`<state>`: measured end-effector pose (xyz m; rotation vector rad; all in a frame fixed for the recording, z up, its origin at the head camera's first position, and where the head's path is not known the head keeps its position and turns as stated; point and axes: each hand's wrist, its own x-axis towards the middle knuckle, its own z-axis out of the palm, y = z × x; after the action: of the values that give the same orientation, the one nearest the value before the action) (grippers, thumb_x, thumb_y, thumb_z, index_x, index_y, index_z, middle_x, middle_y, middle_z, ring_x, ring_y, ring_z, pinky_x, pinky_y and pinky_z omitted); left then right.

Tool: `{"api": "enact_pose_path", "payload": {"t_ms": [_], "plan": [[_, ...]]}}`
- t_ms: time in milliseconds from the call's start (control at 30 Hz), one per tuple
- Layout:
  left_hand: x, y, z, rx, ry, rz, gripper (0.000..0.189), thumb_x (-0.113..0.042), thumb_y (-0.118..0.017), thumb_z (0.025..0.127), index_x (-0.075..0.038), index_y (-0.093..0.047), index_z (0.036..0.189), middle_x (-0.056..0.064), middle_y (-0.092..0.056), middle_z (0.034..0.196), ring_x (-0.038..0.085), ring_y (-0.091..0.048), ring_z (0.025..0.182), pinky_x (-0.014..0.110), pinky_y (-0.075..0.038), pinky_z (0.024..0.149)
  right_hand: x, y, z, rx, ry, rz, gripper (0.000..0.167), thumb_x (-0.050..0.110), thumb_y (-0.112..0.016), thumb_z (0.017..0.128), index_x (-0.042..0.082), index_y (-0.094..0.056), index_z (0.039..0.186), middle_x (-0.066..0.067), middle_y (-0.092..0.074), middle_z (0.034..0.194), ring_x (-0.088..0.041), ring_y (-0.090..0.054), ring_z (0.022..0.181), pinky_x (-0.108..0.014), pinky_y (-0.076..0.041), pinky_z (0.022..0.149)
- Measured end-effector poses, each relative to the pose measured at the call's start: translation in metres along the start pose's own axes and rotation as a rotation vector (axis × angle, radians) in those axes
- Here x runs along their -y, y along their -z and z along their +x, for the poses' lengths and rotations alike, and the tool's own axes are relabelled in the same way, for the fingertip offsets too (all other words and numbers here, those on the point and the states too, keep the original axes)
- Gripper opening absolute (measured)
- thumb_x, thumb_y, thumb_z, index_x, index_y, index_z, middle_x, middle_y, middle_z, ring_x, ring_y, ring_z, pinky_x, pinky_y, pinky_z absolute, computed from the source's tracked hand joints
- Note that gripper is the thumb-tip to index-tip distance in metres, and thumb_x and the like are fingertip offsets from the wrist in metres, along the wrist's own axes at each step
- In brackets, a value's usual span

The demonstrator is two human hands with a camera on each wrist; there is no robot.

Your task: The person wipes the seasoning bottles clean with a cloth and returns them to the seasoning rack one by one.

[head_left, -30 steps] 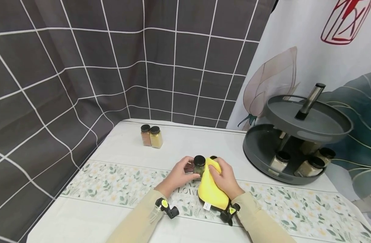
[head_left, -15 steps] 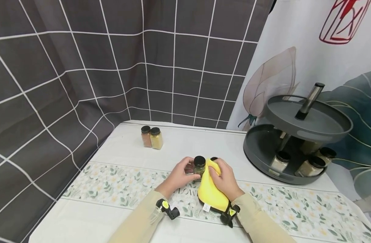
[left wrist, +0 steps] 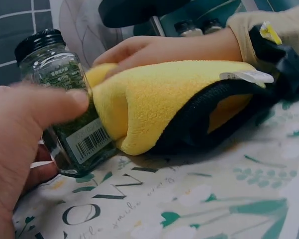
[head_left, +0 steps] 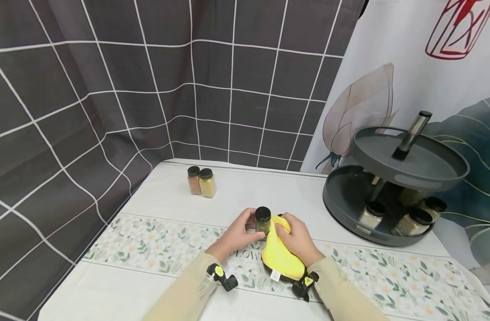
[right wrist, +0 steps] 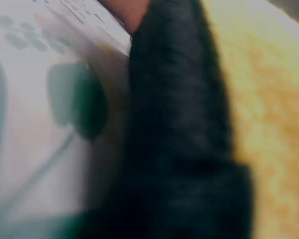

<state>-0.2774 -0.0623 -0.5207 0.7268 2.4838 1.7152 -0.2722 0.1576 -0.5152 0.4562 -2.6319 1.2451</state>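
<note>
Head view: midway across the bench (head_left: 108, 281), a black-lidded jar (head_left: 262, 224) is gripped by the left hand (head_left: 238, 232), a yellow cloth (head_left: 282, 256) held against it by the right hand (head_left: 298, 237). Cloth work appears under way (its completion cannot be told); two jars (head_left: 208, 186) are seen far left, others (head_left: 412, 225) on the tiered stand (head_left: 375, 145) at right.

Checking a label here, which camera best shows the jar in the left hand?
Left wrist view: the jar is large, its barcode plain. The head view shows it small, from above; the right wrist shows none of it.
</note>
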Motion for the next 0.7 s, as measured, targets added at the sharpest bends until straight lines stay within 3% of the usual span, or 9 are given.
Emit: {"api": "enact_pose_path", "payload": {"t_ms": [100, 233, 367, 533, 600, 700], "plan": [[0.0007, 0.0011, 0.0, 0.026, -0.016, -0.076, 0.058, -0.001, -0.059, 0.088, -0.006, -0.043, 0.143, 0.01, -0.055, 0.128, 0.024, -0.055, 0.116, 0.044, -0.047, 0.108, -0.0041, 0.0005, 0.0, -0.077, 0.017, 0.094, 0.006, 0.012, -0.068, 0.094, 0.012, -0.062, 0.097, 0.001, -0.055, 0.077, -0.015, -0.053, 0.066, -0.028, -0.047, 0.059], [-0.0002, 0.003, -0.0004, 0.007, -0.016, -0.07, 0.066, 0.005, -0.051, 0.079, -0.007, -0.048, 0.144, 0.01, -0.054, 0.129, 0.023, -0.054, 0.104, 0.042, -0.051, 0.098, -0.0056, 0.0014, 0.0006, -0.075, 0.02, 0.122, 0.007, 0.013, -0.068, 0.095, 0.012, -0.062, 0.097, 0.0, -0.055, 0.078, -0.015, -0.054, 0.067, -0.027, -0.048, 0.059], [-0.0014, 0.0043, -0.0012, 0.0, -0.001, -0.007, 0.063, 0.004, -0.054, 0.079, -0.009, -0.055, 0.141, 0.006, -0.057, 0.123, 0.018, -0.053, 0.094, 0.03, -0.05, 0.085, -0.0043, 0.0022, 0.0008, -0.061, -0.008, 0.109, 0.006, 0.013, -0.067, 0.095, 0.012, -0.061, 0.097, 0.0, -0.054, 0.078, -0.016, -0.053, 0.067, -0.028, -0.048, 0.059], [-0.0029, 0.005, -0.0009, 0.026, 0.024, 0.008, 0.057, -0.001, -0.06, 0.079, -0.008, -0.06, 0.136, 0.004, -0.06, 0.1, 0.015, -0.053, 0.084, 0.024, -0.049, 0.074, -0.0035, 0.0017, 0.001, -0.057, -0.028, 0.103, 0.007, 0.013, -0.067, 0.096, 0.011, -0.06, 0.097, -0.001, -0.054, 0.077, -0.017, -0.053, 0.067, -0.028, -0.048, 0.059], [-0.0024, 0.0044, -0.0005, 0.025, 0.028, 0.024, 0.053, -0.004, -0.065, 0.082, -0.009, -0.06, 0.134, 0.003, -0.061, 0.098, 0.015, -0.054, 0.085, 0.025, -0.049, 0.074, -0.0036, 0.0012, 0.0012, -0.05, -0.042, 0.106, 0.006, 0.013, -0.066, 0.096, 0.011, -0.061, 0.098, -0.002, -0.055, 0.078, -0.017, -0.054, 0.068, -0.028, -0.048, 0.059], [-0.0004, 0.0029, -0.0001, 0.017, 0.027, 0.066, 0.05, -0.012, -0.072, 0.086, -0.012, -0.059, 0.134, 0.002, -0.064, 0.11, 0.016, -0.059, 0.095, 0.029, -0.054, 0.084, -0.003, 0.0004, 0.0012, -0.026, -0.064, 0.106, 0.006, 0.015, -0.066, 0.097, 0.012, -0.061, 0.1, -0.002, -0.057, 0.08, -0.017, -0.055, 0.069, -0.027, -0.049, 0.06]]}}
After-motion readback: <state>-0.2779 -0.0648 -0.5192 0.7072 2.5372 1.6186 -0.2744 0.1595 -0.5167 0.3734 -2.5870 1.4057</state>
